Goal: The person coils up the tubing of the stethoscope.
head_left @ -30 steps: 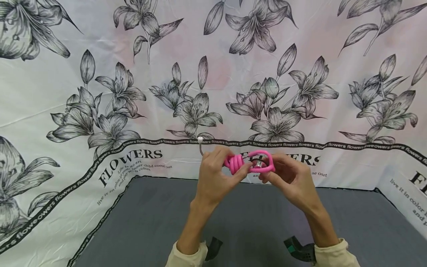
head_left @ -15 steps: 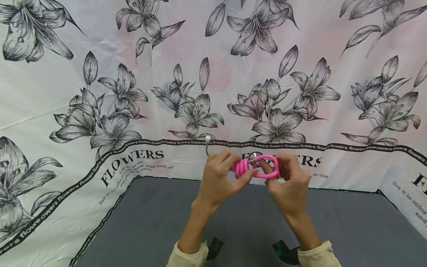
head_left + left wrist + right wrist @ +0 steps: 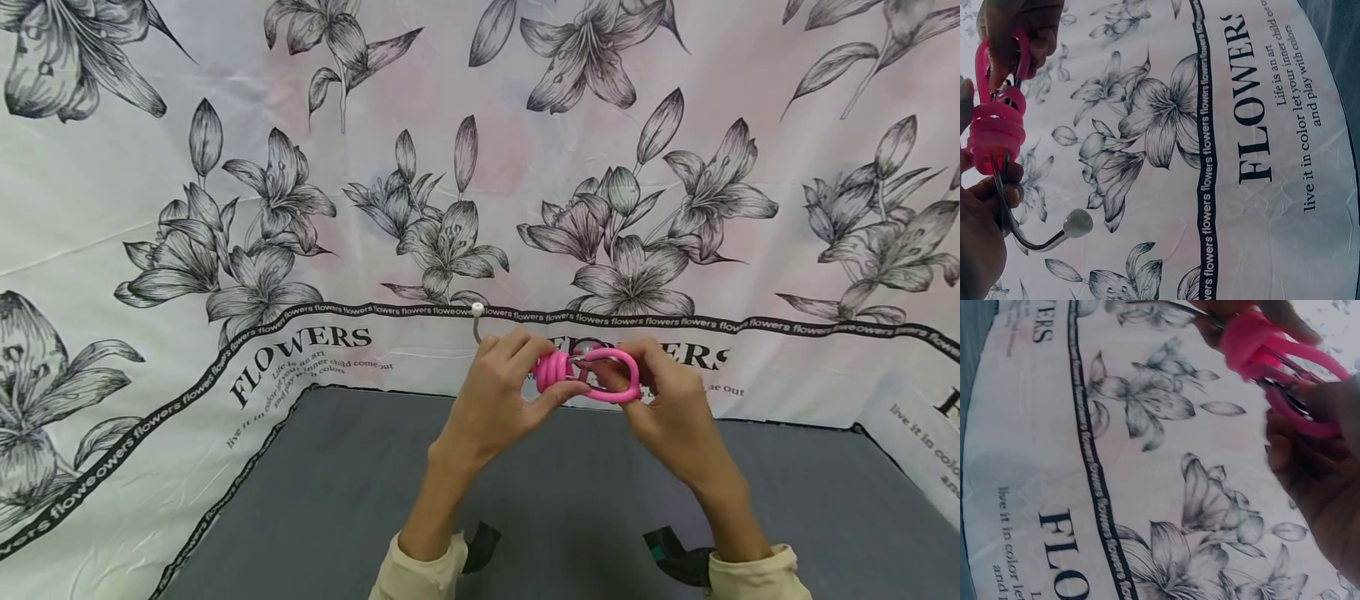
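A stethoscope (image 3: 553, 372) with bright pink tubing is held up between both hands above the table. Its tubing is wound into a tight coil, and a loop (image 3: 636, 379) sticks out to the right. My left hand (image 3: 491, 400) grips the coil, with the thumb along its lower side. At the loop's far end, my right hand (image 3: 675, 417) pinches the tubing; some of its fingers are hidden behind. A bent metal ear tube ending in a white ear tip (image 3: 1079, 223) pokes out past my left hand. The round metal chest piece (image 3: 585, 353) shows partly behind the loop.
A grey table top (image 3: 375, 467) lies under my forearms. White cloth (image 3: 360, 250) printed with black lilies and lettering hangs behind and along the sides. Dark straps (image 3: 482, 546) sit at both wrists beside cream sleeves.
Both hands have drifted slightly right with the stethoscope. My right fingers, in the loop by the chest piece half a second ago, have shifted to the loop's right end.
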A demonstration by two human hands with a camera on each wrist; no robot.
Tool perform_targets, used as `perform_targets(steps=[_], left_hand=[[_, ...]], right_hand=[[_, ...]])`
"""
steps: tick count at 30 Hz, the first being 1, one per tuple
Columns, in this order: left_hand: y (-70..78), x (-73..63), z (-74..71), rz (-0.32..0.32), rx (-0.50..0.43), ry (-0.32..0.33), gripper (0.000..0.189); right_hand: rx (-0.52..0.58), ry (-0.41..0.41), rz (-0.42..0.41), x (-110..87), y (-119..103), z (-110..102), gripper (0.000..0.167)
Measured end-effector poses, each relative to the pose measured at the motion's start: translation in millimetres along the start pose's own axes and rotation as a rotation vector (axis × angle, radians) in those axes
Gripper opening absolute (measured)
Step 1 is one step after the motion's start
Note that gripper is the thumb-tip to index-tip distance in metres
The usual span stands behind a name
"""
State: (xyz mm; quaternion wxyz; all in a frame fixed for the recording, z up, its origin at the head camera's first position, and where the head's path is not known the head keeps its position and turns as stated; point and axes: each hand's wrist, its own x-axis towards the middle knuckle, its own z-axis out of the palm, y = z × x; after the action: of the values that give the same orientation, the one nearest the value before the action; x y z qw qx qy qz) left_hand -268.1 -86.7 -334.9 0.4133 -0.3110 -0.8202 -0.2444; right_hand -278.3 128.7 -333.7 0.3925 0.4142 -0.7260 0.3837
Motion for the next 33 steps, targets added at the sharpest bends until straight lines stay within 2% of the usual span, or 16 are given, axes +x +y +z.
perform_targets(steps=[3, 6, 12, 15, 17, 20, 23, 28, 33], left_hand=[[-0.3, -0.3, -0.3, -0.014, 0.035, -0.045, 0.038], [-3.3, -3.0, -1.5, -0.04, 0.074, -0.125, 0.043], [-7.3, -5.3, -0.3, -0.099, 0.113, -0.294, 0.048], [-7.3, -4.2, 0.6, -0.128, 0.116, -0.348, 0.046], [-7.1, -3.4, 1.3, -0.142, 0.117, -0.374, 0.044], [-5.3, -2.5, 2.3, -0.154, 0.121, -0.396, 0.042], [-4.1, -2.4, 4.9, -0.161, 0.122, -0.396, 0.04], [-3.7, -3.0, 8.5, -0.157, 0.118, -0.366, 0.036], [-5.1, -3.6, 9.4, -0.143, 0.126, -0.327, 0.033]], right_hand=[[-0.05, -0.1, 0.028, -1.2, 0, -4, 0.043], [-0.08, -0.172, 0.061, -2.3, 0, -4, 0.05], [-0.12, -0.209, 0.19, -2.5, -2, 3, 0.049], [-0.1, -0.236, 0.276, -1.6, -4, 3, 0.054], [-0.101, -0.251, 0.293, -1.5, -3, 3, 0.057], [-0.127, -0.271, 0.267, -2.4, -2, 1, 0.052], [-0.094, -0.291, 0.252, -3.2, 0, 0, 0.042], [0.037, -0.307, 0.299, -4.7, 2, 0, 0.04], [0.053, -0.286, 0.341, -5.3, 1, 1, 0.039]])
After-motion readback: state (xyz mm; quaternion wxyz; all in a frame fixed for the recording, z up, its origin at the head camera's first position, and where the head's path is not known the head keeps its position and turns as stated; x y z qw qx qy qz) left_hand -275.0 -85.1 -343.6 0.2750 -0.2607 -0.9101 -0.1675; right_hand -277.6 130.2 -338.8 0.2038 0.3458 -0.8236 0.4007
